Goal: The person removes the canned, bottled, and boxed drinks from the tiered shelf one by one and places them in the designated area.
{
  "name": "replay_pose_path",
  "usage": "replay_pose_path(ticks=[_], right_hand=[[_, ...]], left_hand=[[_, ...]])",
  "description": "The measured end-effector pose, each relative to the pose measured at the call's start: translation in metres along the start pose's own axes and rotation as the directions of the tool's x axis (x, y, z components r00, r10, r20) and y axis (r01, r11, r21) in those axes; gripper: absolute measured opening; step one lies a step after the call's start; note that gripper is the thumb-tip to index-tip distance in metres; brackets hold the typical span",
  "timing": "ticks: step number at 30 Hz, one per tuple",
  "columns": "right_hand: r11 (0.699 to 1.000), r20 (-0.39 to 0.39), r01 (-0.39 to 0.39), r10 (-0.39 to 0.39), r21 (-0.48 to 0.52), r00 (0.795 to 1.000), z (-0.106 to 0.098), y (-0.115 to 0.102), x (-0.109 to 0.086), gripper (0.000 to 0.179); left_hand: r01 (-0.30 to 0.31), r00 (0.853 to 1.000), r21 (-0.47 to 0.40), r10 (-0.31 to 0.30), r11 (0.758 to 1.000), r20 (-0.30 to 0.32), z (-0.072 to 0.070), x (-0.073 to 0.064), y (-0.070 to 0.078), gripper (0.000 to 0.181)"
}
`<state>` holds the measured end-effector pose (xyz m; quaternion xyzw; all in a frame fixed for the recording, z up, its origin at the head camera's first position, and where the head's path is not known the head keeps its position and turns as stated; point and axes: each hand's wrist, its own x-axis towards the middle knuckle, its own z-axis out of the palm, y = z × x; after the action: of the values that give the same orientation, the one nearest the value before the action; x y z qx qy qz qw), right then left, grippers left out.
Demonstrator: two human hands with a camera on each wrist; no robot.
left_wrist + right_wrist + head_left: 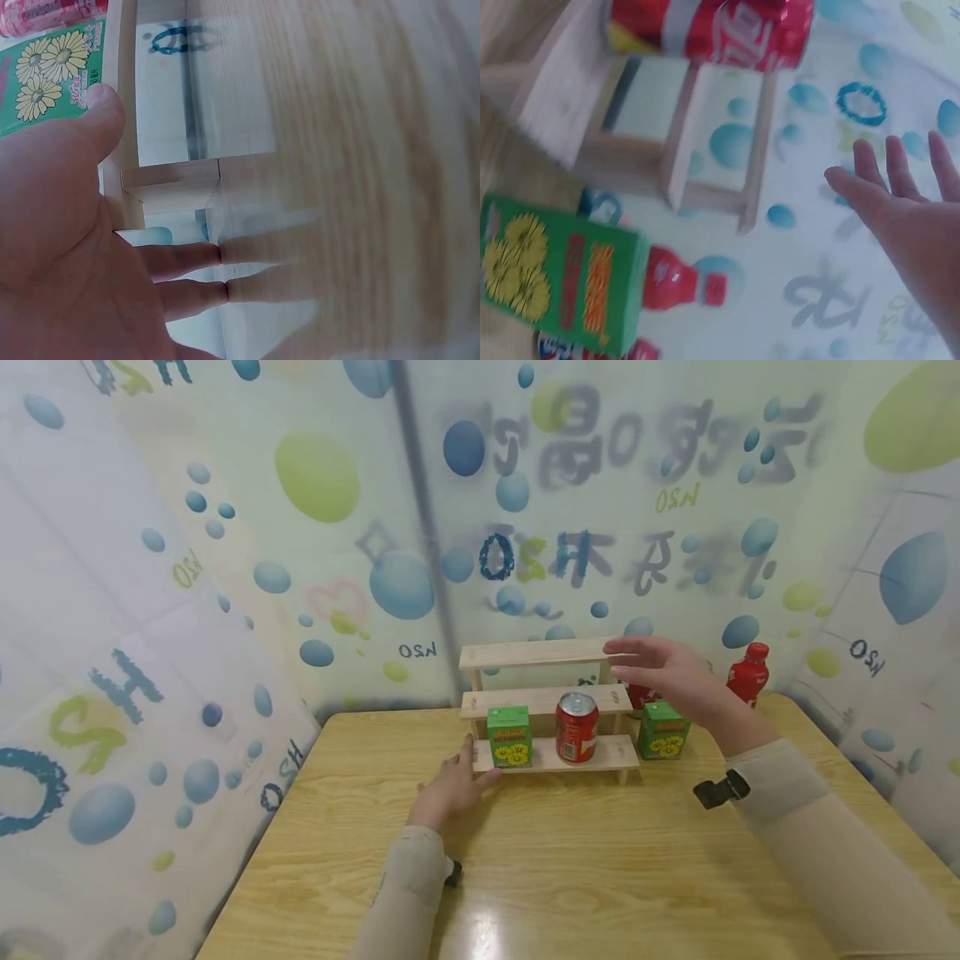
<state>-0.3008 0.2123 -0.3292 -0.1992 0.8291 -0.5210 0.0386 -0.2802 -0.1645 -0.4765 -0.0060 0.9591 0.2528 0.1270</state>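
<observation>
Rack (pixel 536 653) between my left grip (pixel 450 787) and right grip (pixel 678 681)

At the centre of the frame the rack's long axis runs left to right, its three boards stepping up toward the back. My left grip is the nearer: it sits at the rack's lower left corner, thumb at the front edge of the bottom board, fingers straight along the left end, their tips seemingly down on the tabletop (pixel 562 843). It grasps nothing. My right grip is raised by the rack's upper right end, fingers extended, released; the right wrist view shows a gap between those fingertips and the wood.

So from my right grip the rack lies toward the lower left of the frame, while the right box (pixel 664 735) is almost straight below, upright on the tabletop just beside the rack's right end. On the bottom board the left box (pixel 510 743) stands close to my left thumb; whether they touch I cannot tell. The can (pixel 577 731) stands upright between the two boxes. A partly hidden red thing (pixel 642 695) shows behind the right box, and the bottle (pixel 750 672) is farther right.
</observation>
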Motion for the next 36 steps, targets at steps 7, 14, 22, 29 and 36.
replay_pose_path(ticks=[7,14,22,29,36], right_hand=[[0.998,-0.016,0.027,-0.026,0.058,1.0,0.025,-0.023,0.002,0.054],[0.988,0.003,0.055,-0.056,0.146,0.998,0.055,-0.032,0.007,0.05],[0.967,0.005,0.02,-0.022,0.253,1.0,0.1,-0.035,0.011,0.053],[0.958,-0.052,0.051,-0.038,0.283,0.998,0.132,-0.028,0.011,0.054],[0.964,-0.058,0.028,-0.013,0.263,0.998,0.156,-0.021,0.014,0.055]], left_hand=[[0.002,1.0,-0.003,-0.002,1.0,-0.003,0.001,0.002,0.0,0.102],[0.001,1.0,-0.003,-0.001,1.0,0.003,0.001,0.002,-0.001,0.101],[0.002,1.0,0.005,-0.002,1.0,-0.004,0.001,0.003,0.0,0.101],[0.001,1.0,0.006,-0.001,1.0,0.004,0.003,0.004,-0.001,0.102],[-0.007,1.0,-0.001,0.007,1.0,-0.006,0.002,0.001,-0.001,0.101]])
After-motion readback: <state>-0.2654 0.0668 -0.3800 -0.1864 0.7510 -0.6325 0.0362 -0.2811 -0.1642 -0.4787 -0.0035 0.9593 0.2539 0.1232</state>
